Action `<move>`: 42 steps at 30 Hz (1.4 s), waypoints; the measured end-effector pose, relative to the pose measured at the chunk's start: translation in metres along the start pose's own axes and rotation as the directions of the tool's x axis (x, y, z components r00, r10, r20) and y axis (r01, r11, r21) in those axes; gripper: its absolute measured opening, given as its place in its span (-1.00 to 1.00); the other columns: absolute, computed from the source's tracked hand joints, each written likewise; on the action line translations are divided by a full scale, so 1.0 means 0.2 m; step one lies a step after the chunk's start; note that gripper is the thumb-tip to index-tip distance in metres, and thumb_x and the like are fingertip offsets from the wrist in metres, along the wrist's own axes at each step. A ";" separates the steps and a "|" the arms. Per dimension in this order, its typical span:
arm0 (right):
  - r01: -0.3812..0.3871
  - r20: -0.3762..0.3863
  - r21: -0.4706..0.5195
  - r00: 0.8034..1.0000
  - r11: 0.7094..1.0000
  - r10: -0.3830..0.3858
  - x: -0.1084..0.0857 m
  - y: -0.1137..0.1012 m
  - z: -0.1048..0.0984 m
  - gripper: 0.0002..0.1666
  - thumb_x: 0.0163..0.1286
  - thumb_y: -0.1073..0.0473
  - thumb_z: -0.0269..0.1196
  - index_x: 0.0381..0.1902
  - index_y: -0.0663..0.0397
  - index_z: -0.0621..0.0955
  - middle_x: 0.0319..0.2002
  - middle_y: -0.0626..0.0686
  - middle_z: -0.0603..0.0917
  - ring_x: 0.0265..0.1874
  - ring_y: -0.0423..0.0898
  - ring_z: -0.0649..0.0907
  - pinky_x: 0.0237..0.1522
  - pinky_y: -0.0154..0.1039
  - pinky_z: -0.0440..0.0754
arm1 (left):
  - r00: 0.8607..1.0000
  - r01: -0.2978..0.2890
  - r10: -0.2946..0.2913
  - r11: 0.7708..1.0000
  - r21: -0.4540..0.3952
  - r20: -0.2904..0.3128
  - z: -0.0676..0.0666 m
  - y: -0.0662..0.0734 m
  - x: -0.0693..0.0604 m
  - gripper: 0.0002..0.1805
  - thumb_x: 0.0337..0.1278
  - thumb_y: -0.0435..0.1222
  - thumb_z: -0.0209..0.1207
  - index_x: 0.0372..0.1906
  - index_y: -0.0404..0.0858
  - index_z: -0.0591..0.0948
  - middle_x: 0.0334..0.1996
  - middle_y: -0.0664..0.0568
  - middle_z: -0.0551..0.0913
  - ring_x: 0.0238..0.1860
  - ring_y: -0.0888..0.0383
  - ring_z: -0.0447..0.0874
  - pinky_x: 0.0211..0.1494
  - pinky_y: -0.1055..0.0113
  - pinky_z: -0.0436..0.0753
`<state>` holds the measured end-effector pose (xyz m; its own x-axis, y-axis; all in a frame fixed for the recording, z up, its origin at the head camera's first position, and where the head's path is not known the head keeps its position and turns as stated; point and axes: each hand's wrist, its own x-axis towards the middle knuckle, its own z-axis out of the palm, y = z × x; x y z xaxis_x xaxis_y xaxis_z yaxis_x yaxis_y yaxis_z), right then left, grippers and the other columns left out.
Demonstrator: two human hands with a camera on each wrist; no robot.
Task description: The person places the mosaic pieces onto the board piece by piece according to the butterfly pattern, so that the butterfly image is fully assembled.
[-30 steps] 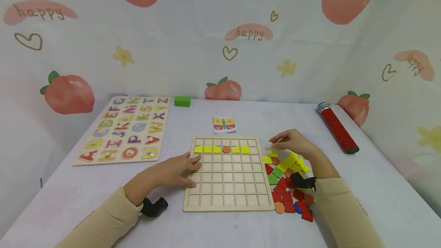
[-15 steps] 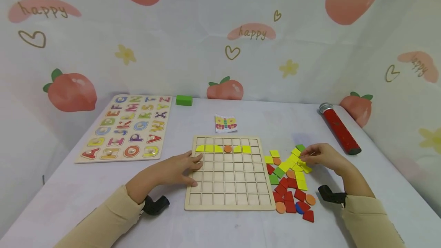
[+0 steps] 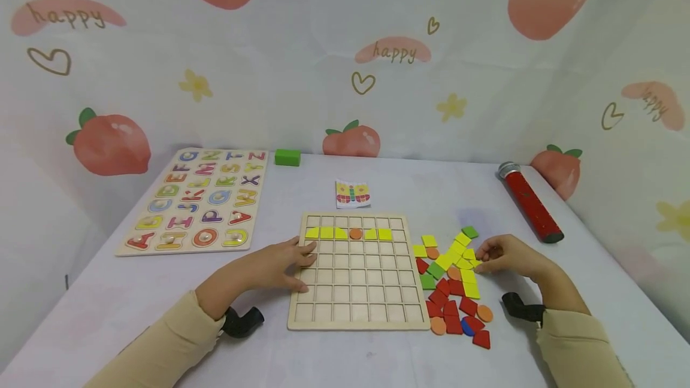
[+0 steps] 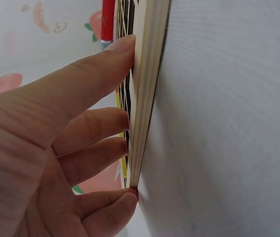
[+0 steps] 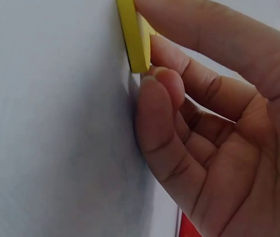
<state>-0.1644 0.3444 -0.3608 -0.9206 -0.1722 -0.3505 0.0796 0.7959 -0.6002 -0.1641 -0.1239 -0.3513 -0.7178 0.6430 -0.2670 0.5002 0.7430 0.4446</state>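
My left hand (image 3: 280, 265) rests at the left edge of a wooden grid board (image 3: 358, 323), its fingers and thumb touching the rim. Up close in the left wrist view, the fingers (image 4: 93, 123) meet the board's side (image 4: 142, 113). One row of the grid holds several yellow pieces (image 3: 326, 233) and an orange disc (image 3: 356, 234). My right hand (image 3: 512, 259) is at the right side of a loose pile of tiles. Its thumb and forefinger touch a yellow tile (image 5: 135, 44) lying on the table; the other fingers are bent and hold nothing.
Red tiles (image 3: 453, 324), green tiles (image 3: 470, 232) and orange discs (image 3: 485, 314) lie right of the board. Behind it lies a butterfly picture card (image 3: 353, 201). An alphabet board (image 3: 183, 247) is at left, a green block (image 3: 287, 157) at the back, a red microphone (image 3: 532, 205) at right.
My right hand has come from beyond the pile, back and rightward, to its right side, where it touches a yellow tile. My left hand stays on the board's edge.
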 end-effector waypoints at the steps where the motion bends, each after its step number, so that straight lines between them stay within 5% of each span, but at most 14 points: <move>1: 0.000 -0.001 -0.002 1.000 1.000 0.000 0.00 0.00 0.01 -0.55 0.03 0.03 0.43 -0.22 0.24 0.61 -0.43 -0.01 0.54 -0.36 -0.11 0.47 -0.36 -0.36 0.50 | 1.000 -0.001 0.001 1.000 0.000 0.001 0.00 0.00 0.00 -0.30 -0.01 -0.04 0.29 0.27 -0.20 0.42 0.42 -0.03 0.19 0.45 -0.23 -0.05 0.41 -0.10 0.16; 10: 0.010 0.019 -0.024 1.000 1.000 -0.010 0.00 -0.03 0.00 -0.60 0.05 0.04 0.42 -0.26 0.22 0.60 -0.45 -0.02 0.56 -0.39 -0.12 0.47 -0.37 -0.34 0.52 | 1.000 0.009 -0.009 1.000 -0.008 -0.002 0.01 -0.01 0.00 -0.29 -0.01 -0.01 0.29 0.27 -0.18 0.42 0.42 -0.01 0.18 0.46 -0.21 -0.06 0.42 -0.10 0.15; 20: 0.014 0.052 0.118 0.998 0.993 -0.020 0.02 -0.06 -0.05 -0.60 0.17 0.08 0.33 -0.19 0.29 0.53 -0.43 0.00 0.57 -0.43 -0.13 0.54 -0.35 -0.34 0.61 | 1.000 0.008 -0.008 1.000 -0.014 0.002 0.00 -0.01 0.00 -0.28 -0.02 0.00 0.28 0.28 -0.18 0.41 0.42 0.00 0.18 0.46 -0.21 -0.06 0.41 -0.11 0.15; 29: 0.121 0.005 0.195 0.992 0.973 -0.124 0.14 -0.24 -0.02 -0.60 0.23 0.10 0.29 -0.16 0.34 0.50 -0.38 0.05 0.59 -0.39 -0.09 0.57 -0.28 -0.36 0.64 | 1.000 0.005 -0.005 1.000 0.006 -0.006 0.01 -0.01 0.00 -0.28 -0.01 -0.01 0.28 0.28 -0.19 0.41 0.42 -0.01 0.18 0.45 -0.22 -0.06 0.42 -0.09 0.15; 42: 0.172 0.091 0.264 0.975 0.949 -0.203 0.33 -0.46 0.11 -0.71 0.28 0.22 0.23 -0.16 0.38 0.53 -0.40 0.02 0.59 -0.42 -0.11 0.59 -0.23 -0.33 0.66 | 1.000 0.002 -0.002 1.000 -0.008 -0.004 0.00 0.00 0.00 -0.28 -0.01 -0.01 0.28 0.28 -0.20 0.40 0.42 -0.01 0.18 0.46 -0.21 -0.06 0.43 -0.07 0.14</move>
<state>-0.2233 0.2468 -0.3450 -0.8790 -0.3819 -0.2855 0.0179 0.5720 -0.8201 -0.1637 -0.1246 -0.3516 -0.7203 0.6411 -0.2648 0.4952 0.7426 0.4508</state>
